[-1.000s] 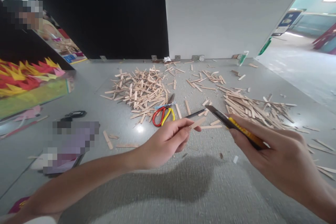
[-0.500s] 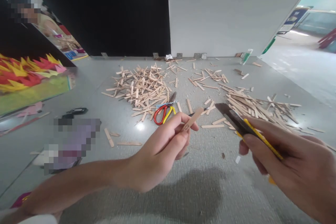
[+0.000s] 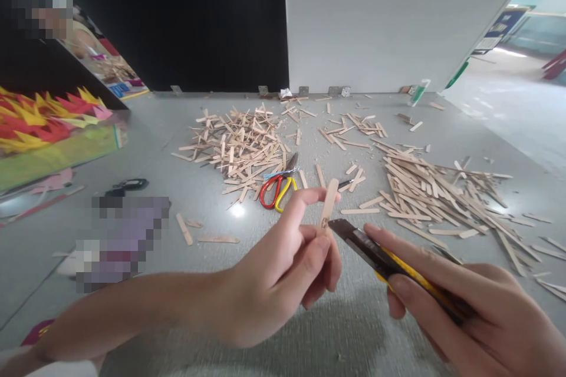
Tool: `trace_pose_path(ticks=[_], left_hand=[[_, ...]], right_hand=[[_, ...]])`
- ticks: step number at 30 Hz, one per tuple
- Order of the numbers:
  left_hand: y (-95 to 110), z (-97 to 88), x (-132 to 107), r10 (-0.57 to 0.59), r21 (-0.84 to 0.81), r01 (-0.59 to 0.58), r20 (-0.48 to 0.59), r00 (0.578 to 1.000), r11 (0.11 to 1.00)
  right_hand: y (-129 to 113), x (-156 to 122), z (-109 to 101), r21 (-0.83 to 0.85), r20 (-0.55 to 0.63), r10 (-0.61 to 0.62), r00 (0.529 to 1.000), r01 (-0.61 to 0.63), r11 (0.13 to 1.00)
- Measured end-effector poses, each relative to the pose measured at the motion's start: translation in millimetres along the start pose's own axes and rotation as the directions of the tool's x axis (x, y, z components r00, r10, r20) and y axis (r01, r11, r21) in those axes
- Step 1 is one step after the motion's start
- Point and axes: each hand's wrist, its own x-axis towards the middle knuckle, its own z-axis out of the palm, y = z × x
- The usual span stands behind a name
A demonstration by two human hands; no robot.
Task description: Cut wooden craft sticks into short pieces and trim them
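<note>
My left hand (image 3: pixel 283 265) pinches a wooden craft stick (image 3: pixel 329 200) between thumb and fingers. The stick stands nearly upright and bears a small dark mark near its lower end. My right hand (image 3: pixel 469 306) is closed around a yellow and black utility knife (image 3: pixel 398 271), its index finger stretched along the top. The knife's dark blade (image 3: pixel 347 232) points left, its tip right beside the marked part of the stick; whether they touch I cannot tell. Just beyond my left hand lie scissors (image 3: pixel 280 185) with one red and one yellow handle.
A heap of craft sticks (image 3: pixel 243 144) lies left of centre, another pile (image 3: pixel 428 188) to the right. Black and white panels (image 3: pixel 398 23) rise behind. On the left are red and yellow paper spikes (image 3: pixel 44 121), a blurred purple object (image 3: pixel 132 235) and a person (image 3: pixel 82 41).
The knife has come left and down, its blade now close to the stick. My left hand has turned the stick more upright and shifted slightly right.
</note>
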Motion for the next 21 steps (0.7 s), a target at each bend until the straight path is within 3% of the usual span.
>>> trace_pose_path(ticks=[21], left_hand=[[-2.9,3.2,1.2,-0.022,0.050,0.025,-0.042,0.999,0.998]], right_hand=[[-2.1,2.7,2.9,-0.017,-0.018,-0.115,0.993,0.115,0.993]])
